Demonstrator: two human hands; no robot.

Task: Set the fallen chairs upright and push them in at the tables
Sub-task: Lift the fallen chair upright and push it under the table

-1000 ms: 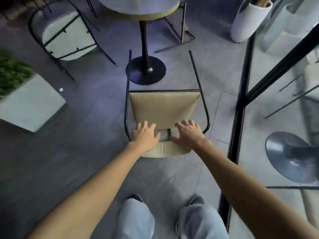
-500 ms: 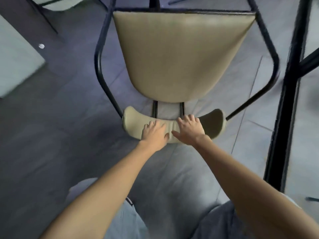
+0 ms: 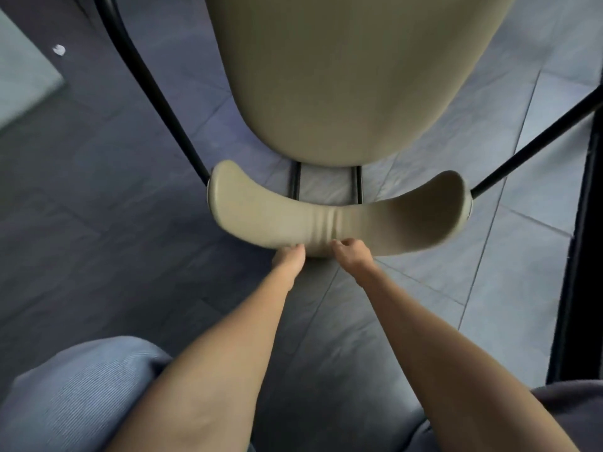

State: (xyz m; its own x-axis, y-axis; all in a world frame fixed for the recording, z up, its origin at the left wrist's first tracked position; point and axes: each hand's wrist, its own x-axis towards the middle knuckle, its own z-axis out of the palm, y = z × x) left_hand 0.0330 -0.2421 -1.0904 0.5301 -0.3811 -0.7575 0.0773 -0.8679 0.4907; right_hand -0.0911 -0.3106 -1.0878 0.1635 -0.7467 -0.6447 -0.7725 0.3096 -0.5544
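Chair backrest (image 3: 375, 220) in curled left hand (image 3: 289, 256), right hand (image 3: 351, 254)

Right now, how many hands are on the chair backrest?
2. The left hand grips the near edge of the backrest just left of centre; the right hand grips it just right.

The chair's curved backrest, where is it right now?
In the head view the backrest sits centre frame, just below the beige seat; the left hand and right hand grip its near edge at the middle.

White scrap (image 3: 59, 49) lies on floor (image 3: 98, 230) (grey tiles).
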